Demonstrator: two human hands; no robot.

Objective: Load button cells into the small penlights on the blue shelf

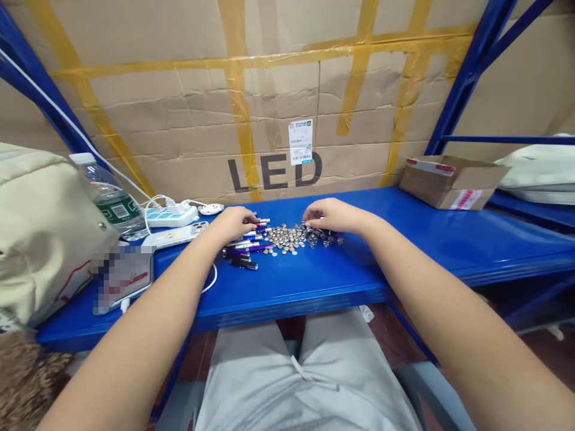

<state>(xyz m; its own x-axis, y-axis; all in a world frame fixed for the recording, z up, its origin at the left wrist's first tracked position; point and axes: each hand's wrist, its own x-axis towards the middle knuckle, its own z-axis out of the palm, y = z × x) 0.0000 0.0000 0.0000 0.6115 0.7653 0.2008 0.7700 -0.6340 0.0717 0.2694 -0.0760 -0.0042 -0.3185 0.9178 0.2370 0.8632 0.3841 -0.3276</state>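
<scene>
With half-curled fingers (316, 207), cannot tell if gripping; seemingly handling metal pieces (285, 237) with right hand (330, 214), tubes (242, 251) at left with left hand (236, 222); next probably needing precise pinching.

Both of the person's arms are bare along their whole visible length: the smooth left forearm (166, 317) and right forearm (431, 299) broaden from slender wrists toward the edges of the view. The left hand (234, 224) and right hand (331, 215) are bare too, with slim fingers; the nails are too small to make out. Below, the person wears pale grey drawstring trousers (251, 377) in a soft-looking, plain fabric, loosely cut over the thighs. Creases gather at the lap and spread across both legs. A short, whitish drawstring (300, 367) lies at the front, and to one side of it is a small dark line, too indistinct to identify.
</scene>
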